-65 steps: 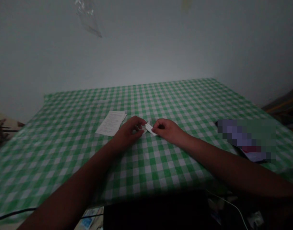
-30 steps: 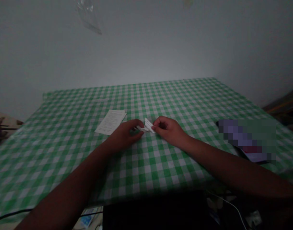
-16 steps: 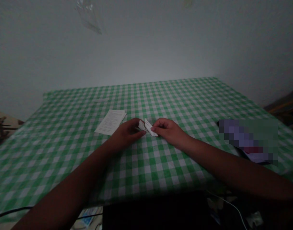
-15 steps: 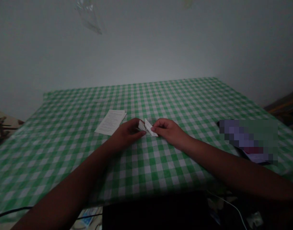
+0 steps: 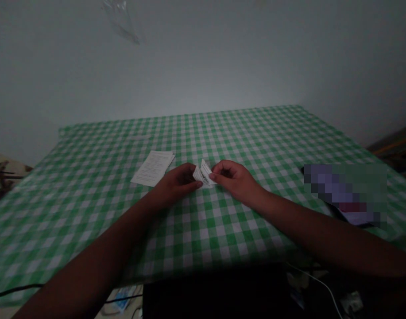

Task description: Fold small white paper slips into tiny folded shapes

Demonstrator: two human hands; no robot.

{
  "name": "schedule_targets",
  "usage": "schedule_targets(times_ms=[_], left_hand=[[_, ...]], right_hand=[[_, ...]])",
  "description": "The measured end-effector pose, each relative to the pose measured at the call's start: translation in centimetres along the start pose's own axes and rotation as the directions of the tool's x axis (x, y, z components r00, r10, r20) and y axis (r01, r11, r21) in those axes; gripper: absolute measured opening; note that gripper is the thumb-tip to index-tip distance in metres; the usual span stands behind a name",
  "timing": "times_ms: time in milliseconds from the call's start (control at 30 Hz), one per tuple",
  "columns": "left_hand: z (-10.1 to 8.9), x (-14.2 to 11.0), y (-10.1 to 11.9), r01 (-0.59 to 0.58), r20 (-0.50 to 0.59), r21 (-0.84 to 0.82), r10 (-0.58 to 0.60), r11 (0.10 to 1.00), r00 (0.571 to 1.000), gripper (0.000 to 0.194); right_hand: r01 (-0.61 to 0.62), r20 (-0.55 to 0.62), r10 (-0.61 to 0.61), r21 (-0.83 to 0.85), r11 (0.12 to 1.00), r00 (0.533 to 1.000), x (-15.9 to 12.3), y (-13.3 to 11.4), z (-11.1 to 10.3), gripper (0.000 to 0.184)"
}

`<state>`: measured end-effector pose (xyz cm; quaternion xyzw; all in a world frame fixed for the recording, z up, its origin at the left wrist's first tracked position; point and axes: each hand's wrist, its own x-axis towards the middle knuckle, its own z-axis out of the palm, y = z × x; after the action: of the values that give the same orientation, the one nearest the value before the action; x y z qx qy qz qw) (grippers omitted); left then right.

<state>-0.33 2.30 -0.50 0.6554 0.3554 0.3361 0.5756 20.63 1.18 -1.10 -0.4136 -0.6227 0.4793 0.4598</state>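
A small piece of folded printed paper is held between my two hands, just above the checked tablecloth. My left hand pinches its left side between thumb and fingers. On the right side, the thumb and forefinger of my right hand grip the paper's edge. Two pointed flaps stand up with a crease between them. The fingers behind the paper are partly hidden. Left of my left hand lies a small stack of printed sheets.
A green and white checked tablecloth covers the table. To the right lies a dark-edged flat device, its screen blurred out. A clear plastic bag hangs on the wall behind. Cables run near the front edge.
The folded paper has turned slightly and its right flap stands higher and wider. My right hand has risen a little; my left hand has hardly moved.
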Motion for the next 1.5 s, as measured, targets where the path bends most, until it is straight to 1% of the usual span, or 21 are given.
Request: schedule_targets(times_ms=[133, 333, 500, 633, 767, 933, 1133, 1367, 1500], left_hand=[[0.10, -0.04, 0.10, -0.002, -0.014, -0.010, 0.002, 1.000, 1.000, 0.026], [0.14, -0.07, 0.34, 0.003, -0.022, 0.027, -0.002, 1.000, 1.000, 0.028], [0.05, -0.05, 0.22, -0.003, -0.014, 0.006, 0.003, 1.000, 1.000, 0.023], [0.10, -0.13, 0.43, -0.002, -0.003, -0.008, 0.002, 1.000, 1.000, 0.022], [0.18, -0.19, 0.64, 0.011, -0.027, 0.022, -0.010, 1.000, 1.000, 0.023], [-0.03, -0.11, 0.26, 0.011, -0.009, 0.036, -0.010, 0.999, 1.000, 0.027], [-0.19, -0.03, -0.13, 0.010, 0.006, 0.030, -0.011, 1.000, 1.000, 0.027], [-0.08, 0.06, -0.09, -0.006, 0.002, 0.002, 0.006, 1.000, 1.000, 0.023], [-0.13, 0.12, -0.18, -0.013, 0.000, 0.022, 0.013, 1.000, 1.000, 0.025]], right_hand=[[0.013, 0.009, -0.013, 0.012, 1.000, 1.000, -0.09, 0.05, 0.00, 0.018], [0.011, -0.004, -0.011, -0.013, 1.000, 1.000, -0.14, -0.01, 0.03, 0.018], [0.015, -0.012, -0.015, -0.016, 1.000, 1.000, -0.19, -0.11, 0.02, 0.017], [0.015, -0.006, -0.015, -0.034, 0.999, 1.000, -0.22, -0.08, 0.08, 0.017], [0.027, 0.001, -0.027, -0.031, 0.999, 1.000, -0.25, -0.01, 0.12, 0.017], [0.042, -0.008, -0.042, -0.067, 0.997, 0.999, -0.32, -0.06, 0.13, 0.017], [0.046, -0.006, -0.046, -0.066, 0.997, 0.999, -0.41, 0.10, 0.20, 0.015], [0.006, 0.056, -0.001, -0.100, 0.995, 0.998, -0.45, 0.05, 0.05, 0.015], [0.050, 0.077, -0.041, -0.115, 0.992, 0.996, -0.40, 0.20, -0.06, 0.014]])
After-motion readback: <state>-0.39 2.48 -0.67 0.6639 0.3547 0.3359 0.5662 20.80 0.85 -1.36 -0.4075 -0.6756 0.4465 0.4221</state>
